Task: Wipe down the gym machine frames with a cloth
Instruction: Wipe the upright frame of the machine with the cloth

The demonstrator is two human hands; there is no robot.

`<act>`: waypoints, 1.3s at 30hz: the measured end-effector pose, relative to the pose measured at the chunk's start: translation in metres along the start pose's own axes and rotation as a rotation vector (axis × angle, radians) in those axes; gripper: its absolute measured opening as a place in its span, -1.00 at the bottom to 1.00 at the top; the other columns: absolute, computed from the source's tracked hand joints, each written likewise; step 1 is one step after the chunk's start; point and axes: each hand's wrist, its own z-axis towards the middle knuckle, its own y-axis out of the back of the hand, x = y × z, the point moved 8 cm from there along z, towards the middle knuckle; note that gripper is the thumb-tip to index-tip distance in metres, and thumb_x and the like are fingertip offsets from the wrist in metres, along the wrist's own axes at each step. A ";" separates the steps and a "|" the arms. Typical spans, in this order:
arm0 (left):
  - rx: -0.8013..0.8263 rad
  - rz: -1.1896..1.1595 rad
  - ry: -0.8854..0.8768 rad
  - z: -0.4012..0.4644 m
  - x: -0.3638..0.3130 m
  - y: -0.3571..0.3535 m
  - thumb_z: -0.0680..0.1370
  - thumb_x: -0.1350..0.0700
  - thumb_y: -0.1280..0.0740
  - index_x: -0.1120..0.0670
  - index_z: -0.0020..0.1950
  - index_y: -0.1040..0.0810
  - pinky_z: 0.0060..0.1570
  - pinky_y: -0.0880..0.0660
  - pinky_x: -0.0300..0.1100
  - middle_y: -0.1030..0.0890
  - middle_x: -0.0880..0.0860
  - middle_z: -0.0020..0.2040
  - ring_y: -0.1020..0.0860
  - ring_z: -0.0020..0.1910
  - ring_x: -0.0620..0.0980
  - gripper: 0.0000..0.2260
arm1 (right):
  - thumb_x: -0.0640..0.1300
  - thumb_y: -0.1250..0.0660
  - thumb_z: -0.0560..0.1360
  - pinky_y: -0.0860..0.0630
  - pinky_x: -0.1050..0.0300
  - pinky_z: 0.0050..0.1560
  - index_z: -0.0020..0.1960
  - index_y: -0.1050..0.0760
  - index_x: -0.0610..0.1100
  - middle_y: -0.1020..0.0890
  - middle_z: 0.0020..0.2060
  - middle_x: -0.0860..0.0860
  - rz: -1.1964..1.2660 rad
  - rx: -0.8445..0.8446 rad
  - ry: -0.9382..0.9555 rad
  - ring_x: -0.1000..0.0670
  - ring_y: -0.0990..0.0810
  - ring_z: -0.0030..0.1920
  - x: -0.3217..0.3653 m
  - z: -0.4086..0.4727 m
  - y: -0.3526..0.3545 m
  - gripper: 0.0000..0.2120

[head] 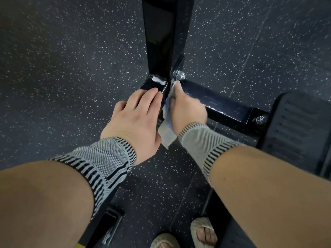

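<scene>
A glossy black gym machine frame [162, 33] stands upright in the middle of the head view. A black cross bar [223, 102] runs from its foot to the lower right. My right hand [186, 108] grips a pale grey cloth [166, 135] and presses it against the joint just below a silver bolt [179, 75]. The cloth's tail hangs between my wrists. My left hand [136, 113] rests flat, fingers straight, on the short black frame stub [152, 85]. A white smear lies on the stub beside the upright.
Dark speckled rubber floor [71, 68] surrounds the frame. A black ribbed foot plate [300, 126] sits at the right, with a second bolt [261, 119] beside it. Another black frame member [103, 224] runs under my left forearm. My sandalled feet [202, 233] show at the bottom.
</scene>
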 end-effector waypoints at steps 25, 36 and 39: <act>-0.010 -0.025 0.009 -0.001 0.003 0.002 0.46 -0.10 -0.12 0.11 0.57 0.04 0.37 -0.20 0.03 0.00 -0.01 0.54 -0.02 0.49 0.01 -0.27 | -0.04 -0.20 0.61 -0.45 0.34 -0.36 0.18 -0.51 0.00 -0.50 -0.34 0.18 0.397 -0.053 -0.121 0.19 -0.51 -0.35 -0.016 -0.017 0.007 -0.81; -0.023 -0.026 0.003 0.000 0.002 -0.002 0.48 -0.12 -0.16 0.09 0.57 0.07 0.38 -0.18 0.00 0.03 -0.02 0.54 0.01 0.49 0.00 -0.26 | -0.04 -0.22 0.58 -0.25 0.30 -0.44 0.01 -0.46 -0.01 -0.44 -0.38 0.16 0.550 -0.177 -0.380 0.22 -0.39 -0.37 -0.021 -0.002 0.009 -0.92; -0.035 -0.031 0.004 0.001 0.002 -0.001 0.49 -0.12 -0.17 0.09 0.57 0.07 0.39 -0.17 0.01 0.03 -0.03 0.55 0.01 0.49 0.00 -0.26 | -0.06 -0.18 0.59 -0.21 0.33 -0.46 0.07 -0.50 0.01 -0.40 -0.40 0.18 0.458 -0.194 -0.319 0.22 -0.34 -0.40 -0.011 0.010 0.019 -0.86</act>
